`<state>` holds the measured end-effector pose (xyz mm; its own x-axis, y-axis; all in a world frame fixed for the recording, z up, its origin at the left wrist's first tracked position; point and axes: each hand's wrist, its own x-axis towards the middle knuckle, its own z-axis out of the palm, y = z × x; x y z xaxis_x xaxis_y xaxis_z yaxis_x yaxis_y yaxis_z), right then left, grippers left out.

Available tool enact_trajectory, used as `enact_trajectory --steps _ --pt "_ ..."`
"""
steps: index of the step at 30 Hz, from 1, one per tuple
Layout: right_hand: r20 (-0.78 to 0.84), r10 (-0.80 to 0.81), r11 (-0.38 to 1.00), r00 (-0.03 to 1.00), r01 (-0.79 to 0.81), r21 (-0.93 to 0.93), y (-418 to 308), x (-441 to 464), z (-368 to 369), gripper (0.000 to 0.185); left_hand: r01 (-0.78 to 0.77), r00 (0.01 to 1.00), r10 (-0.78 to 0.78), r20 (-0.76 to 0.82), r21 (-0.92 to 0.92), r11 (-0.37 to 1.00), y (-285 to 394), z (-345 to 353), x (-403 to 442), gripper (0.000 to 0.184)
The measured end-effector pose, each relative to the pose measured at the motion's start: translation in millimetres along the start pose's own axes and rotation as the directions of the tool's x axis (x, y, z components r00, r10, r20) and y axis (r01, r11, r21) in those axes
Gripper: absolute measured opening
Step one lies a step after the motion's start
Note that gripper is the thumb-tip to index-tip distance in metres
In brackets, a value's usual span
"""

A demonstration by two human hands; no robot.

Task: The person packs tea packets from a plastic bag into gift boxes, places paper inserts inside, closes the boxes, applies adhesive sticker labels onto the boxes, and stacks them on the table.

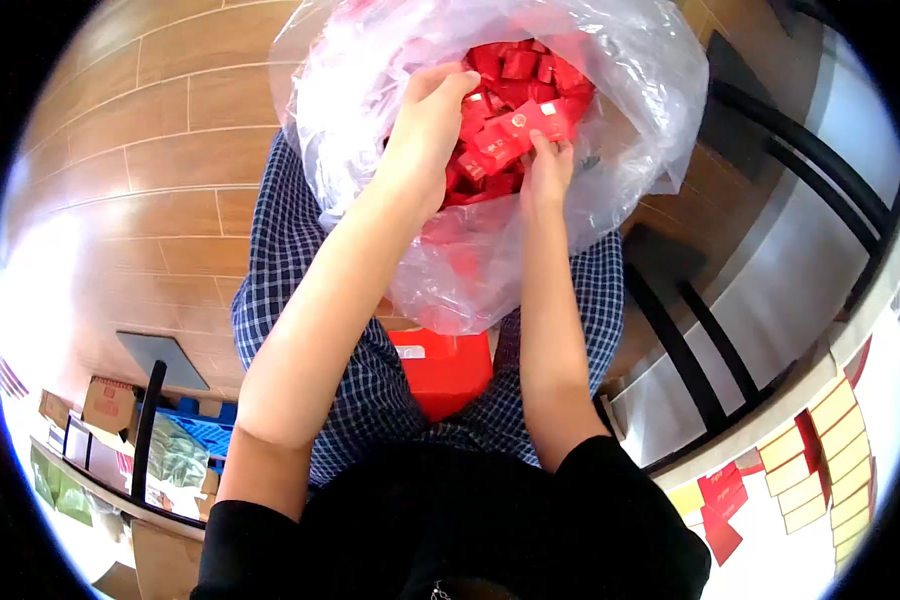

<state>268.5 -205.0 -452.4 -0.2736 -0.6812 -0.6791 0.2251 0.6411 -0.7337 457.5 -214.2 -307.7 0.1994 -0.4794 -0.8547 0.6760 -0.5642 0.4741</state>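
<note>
Pinched between the thumb and fingers of the right hand point(547, 172) is a flat red packet point(515, 132) with gold markings, lying aslant over the opening of a clear plastic bag point(655, 95). Across from it, the left hand point(430, 128) bends at the left side of that opening, thumb and forefinger near each other; whether it grips anything, I cannot tell. Beneath both hands the bag is filled with small red pieces point(518, 66), heaped loosely. It stands in front of the person, between knees in checked trousers point(288, 265). Nearer the body, a red box point(450, 378) shows between the thighs. Around lies a brown plank floor point(170, 150), with a cardboard box point(110, 407) and a blue crate point(196, 430) at left, and red papers point(723, 495) beside yellow papers point(838, 450) on a white surface point(760, 560) at right
</note>
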Motion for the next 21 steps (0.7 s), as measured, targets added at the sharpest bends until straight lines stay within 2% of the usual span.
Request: enact_trajectory --steps 1,2,3,4,6,7,8,9,10,12,14,15,16,18,19,20,21 --pt "-0.007 -0.013 1.000 1.000 0.013 0.002 -19 -23 11 0.053 0.047 0.999 -0.047 0.005 -0.051 0.998 0 2 -3 0.044" --pt "0.051 -0.145 0.974 0.988 0.133 0.181 -37 -46 22 0.050 0.045 0.999 -0.044 0.020 -0.051 0.998 -7 1 -1 0.044" --pt "0.085 -0.292 0.901 0.953 0.245 0.357 -54 -64 31 0.047 0.183 0.980 -0.173 0.099 -0.099 0.978 -19 2 4 0.043" --pt "0.084 -0.304 0.898 0.949 0.256 0.357 -66 -76 37 0.047 0.317 0.941 -0.294 0.171 -0.135 0.939 -24 3 6 0.042" --pt "0.108 -0.401 0.874 0.910 0.345 0.341 -78 -93 47 0.048 0.371 0.913 -0.331 0.238 -0.151 0.916 -19 8 -5 0.043" --pt "0.086 -0.412 0.891 0.907 0.382 0.245 -79 -99 46 0.045 0.394 0.891 -0.311 0.330 -0.223 0.892 -22 11 -5 0.044" --pt "0.118 -0.451 0.892 0.885 0.450 0.041 -78 -106 44 0.041 0.423 0.863 -0.284 0.417 -0.292 0.857 -26 10 -2 0.045" --pt "0.178 -0.505 0.853 0.844 0.520 -0.042 -82 -116 46 0.042 0.409 0.849 -0.220 0.481 -0.335 0.849 -29 6 6 0.042" --pt "0.245 -0.547 0.802 0.800 0.585 -0.120 -87 -126 50 0.043 0.407 0.852 -0.214 0.478 -0.345 0.846 -27 6 8 0.042" --pt "0.289 -0.531 0.811 0.797 0.576 -0.097 -93 -139 49 0.047 0.282 0.895 -0.100 0.435 -0.378 0.882 -23 6 10 0.038" --pt "0.321 -0.513 0.723 0.796 0.602 -0.339 -100 -146 41 0.049 0.256 0.903 -0.085 0.421 -0.369 0.893 -16 7 8 0.036" --pt "0.347 -0.553 0.668 0.757 0.652 -0.359 -101 -144 36 0.042 0.212 0.906 -0.030 0.422 -0.393 0.895 -15 9 8 0.032" --pt "0.346 -0.555 0.666 0.756 0.653 -0.360 -104 -144 31 0.042 0.170 0.906 0.024 0.423 -0.416 0.893 -15 11 8 0.029" --pt "0.242 -0.473 0.792 0.847 0.529 -0.304 -112 -147 22 0.043 0.153 0.915 0.051 0.399 -0.463 0.873 -16 10 13 0.023" --pt "0.188 -0.423 0.860 0.887 0.458 -0.224 -115 -146 15 0.045 0.031 0.937 0.129 0.326 -0.444 0.896 -15 9 13 0.021" --pt "0.207 -0.384 0.900 0.900 0.415 -0.133 -110 -133 -2 0.040 -0.092 0.944 0.212 0.253 -0.415 0.905 -15 9 13 0.019" --pt "0.255 -0.348 0.933 0.902 0.359 0.003 -120 -136 -2 0.036 -0.060 0.968 0.166 0.186 -0.474 0.879 -12 11 13 0.023"
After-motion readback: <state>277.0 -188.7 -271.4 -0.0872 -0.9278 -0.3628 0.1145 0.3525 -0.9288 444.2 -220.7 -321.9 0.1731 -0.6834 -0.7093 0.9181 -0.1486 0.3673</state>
